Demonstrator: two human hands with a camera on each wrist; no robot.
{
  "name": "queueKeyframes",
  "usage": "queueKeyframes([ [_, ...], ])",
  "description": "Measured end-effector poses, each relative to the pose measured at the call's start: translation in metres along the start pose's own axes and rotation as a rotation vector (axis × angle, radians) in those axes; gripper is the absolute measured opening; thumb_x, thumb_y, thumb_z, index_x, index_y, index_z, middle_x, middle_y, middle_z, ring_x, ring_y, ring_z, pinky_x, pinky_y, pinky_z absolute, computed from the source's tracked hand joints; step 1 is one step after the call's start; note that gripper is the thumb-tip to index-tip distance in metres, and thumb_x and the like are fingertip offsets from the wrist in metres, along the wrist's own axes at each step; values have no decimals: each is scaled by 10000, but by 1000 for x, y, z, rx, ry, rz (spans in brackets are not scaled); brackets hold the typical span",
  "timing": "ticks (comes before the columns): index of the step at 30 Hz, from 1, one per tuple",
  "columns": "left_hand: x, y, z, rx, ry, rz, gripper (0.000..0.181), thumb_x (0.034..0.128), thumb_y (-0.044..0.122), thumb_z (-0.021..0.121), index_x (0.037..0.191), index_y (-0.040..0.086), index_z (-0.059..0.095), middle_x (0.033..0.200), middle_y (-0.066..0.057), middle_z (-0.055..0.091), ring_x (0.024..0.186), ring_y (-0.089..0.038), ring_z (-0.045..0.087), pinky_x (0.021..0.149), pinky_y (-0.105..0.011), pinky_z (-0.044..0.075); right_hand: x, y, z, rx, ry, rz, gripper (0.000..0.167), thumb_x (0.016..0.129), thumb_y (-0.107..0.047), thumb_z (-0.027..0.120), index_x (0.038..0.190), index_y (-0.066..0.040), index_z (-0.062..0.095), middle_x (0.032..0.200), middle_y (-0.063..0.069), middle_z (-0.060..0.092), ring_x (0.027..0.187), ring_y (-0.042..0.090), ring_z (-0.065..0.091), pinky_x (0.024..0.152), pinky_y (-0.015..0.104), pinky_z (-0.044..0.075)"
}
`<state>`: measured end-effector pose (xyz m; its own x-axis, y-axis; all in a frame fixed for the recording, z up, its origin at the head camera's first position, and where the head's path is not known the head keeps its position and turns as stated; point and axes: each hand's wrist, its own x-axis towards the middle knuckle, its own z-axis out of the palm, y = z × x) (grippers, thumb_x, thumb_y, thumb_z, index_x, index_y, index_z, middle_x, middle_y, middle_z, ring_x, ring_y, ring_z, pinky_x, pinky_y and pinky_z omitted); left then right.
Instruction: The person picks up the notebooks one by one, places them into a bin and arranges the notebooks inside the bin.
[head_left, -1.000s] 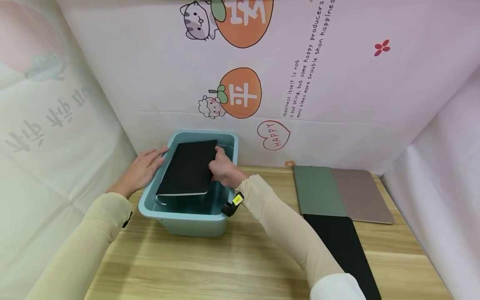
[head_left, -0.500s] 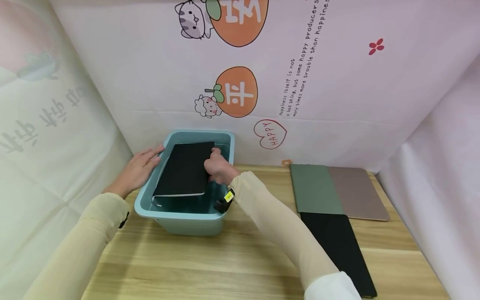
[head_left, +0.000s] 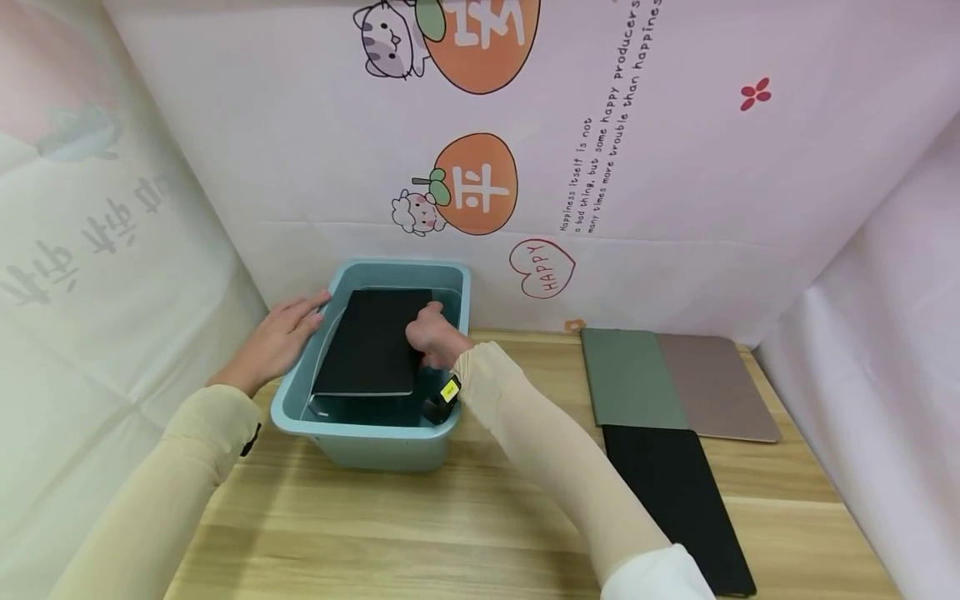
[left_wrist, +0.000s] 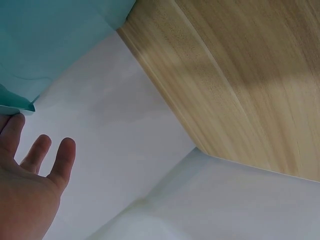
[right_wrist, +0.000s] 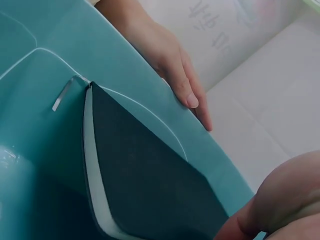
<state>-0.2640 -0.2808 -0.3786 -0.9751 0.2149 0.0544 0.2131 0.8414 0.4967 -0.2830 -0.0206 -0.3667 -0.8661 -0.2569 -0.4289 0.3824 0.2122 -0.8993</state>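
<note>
A black notebook (head_left: pixel 367 346) with pale page edges lies tilted inside a light blue plastic bin (head_left: pixel 367 430). My right hand (head_left: pixel 437 335) reaches over the bin's right side and grips the notebook's right edge, thumb on the cover; the fingers beneath are hidden. In the right wrist view the notebook (right_wrist: pixel 145 170) leans against the bin wall, a ribbon marker (right_wrist: pixel 62 95) sticking out at its corner. My left hand (head_left: pixel 273 342) rests on the bin's left rim with fingers extended. The left wrist view shows that hand (left_wrist: pixel 30 185) with loosely spread fingers, one touching the rim.
To the right on the wooden table (head_left: pixel 480 533) lie a green notebook (head_left: pixel 636 379), a pinkish-brown one (head_left: pixel 716 387) and another black one (head_left: pixel 675 500). The bin stands close to a printed cloth wall (head_left: pixel 660 283) at the back and another cloth wall (head_left: pixel 127 333) at left.
The black notebook, held in my right hand, has sunk lower into the bin and its far edge has come down. My left hand stays on the rim.
</note>
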Motion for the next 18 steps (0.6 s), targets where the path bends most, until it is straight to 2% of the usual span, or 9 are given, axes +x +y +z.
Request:
queueKeyframes([
  [10,1,1,-2,0,-2,6,573,1118,456,268,1637,213,259,1673,-228,253,1529,-499,198,1200,-734,167,1,-1,-1,-13,-19,16,769,1061,8,315,1633,-160,-171,1722,160,18,1475,402,357,1164,605,395],
  [13,0,1,-3,2,-5,4,572,1119,456,266,1637,214,259,1673,-230,252,1533,-495,192,1202,-729,165,1,-2,-1,-118,-46,39,746,1049,-4,378,1651,-110,-50,1719,141,68,1474,373,347,1194,584,369],
  [16,0,0,-3,7,-14,4,570,1120,456,263,1638,219,255,1676,-224,249,1542,-486,181,1207,-722,162,1,-2,-2,-228,-100,62,715,1041,-40,449,1650,-78,77,1722,108,105,1524,324,275,1240,560,305],
  [18,-1,1,-2,8,-23,4,570,1121,457,259,1640,222,251,1682,-215,242,1549,-481,167,1211,-718,156,0,-1,-3,-247,-136,67,709,1039,-62,482,1647,-82,118,1722,99,124,1556,305,232,1259,553,270],
])
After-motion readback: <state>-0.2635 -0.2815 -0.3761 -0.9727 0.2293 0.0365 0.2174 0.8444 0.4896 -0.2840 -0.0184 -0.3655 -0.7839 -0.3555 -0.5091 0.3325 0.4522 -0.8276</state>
